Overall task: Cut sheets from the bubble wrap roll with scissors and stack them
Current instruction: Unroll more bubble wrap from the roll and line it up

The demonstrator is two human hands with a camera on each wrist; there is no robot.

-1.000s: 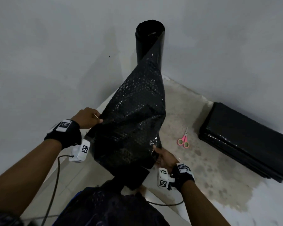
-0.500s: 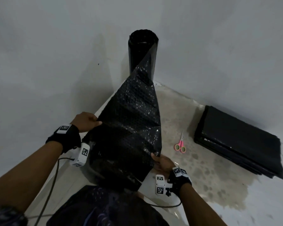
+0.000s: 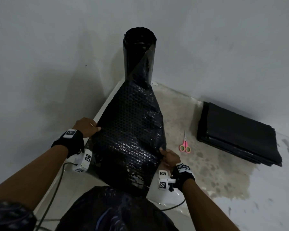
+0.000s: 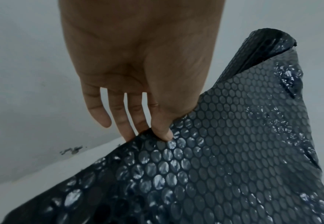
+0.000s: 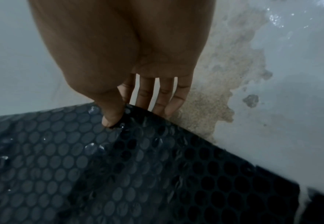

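Scissors (image 3: 184,145) lie right of centre — nearest our right hand (image 3: 170,158), which (like our left hand (image 3: 86,125)) pinches the bubble wrap (image 3: 130,139) edge.

Dim grey walls (image 3: 40,55) meeting in a corner, pale floor (image 3: 265,197) with a blotchy beige stain (image 3: 215,172).

The bubble wrap sheet (image 3: 130,140) now stretches longer and flatter off the roll (image 3: 139,54) — both hands drawn lower.
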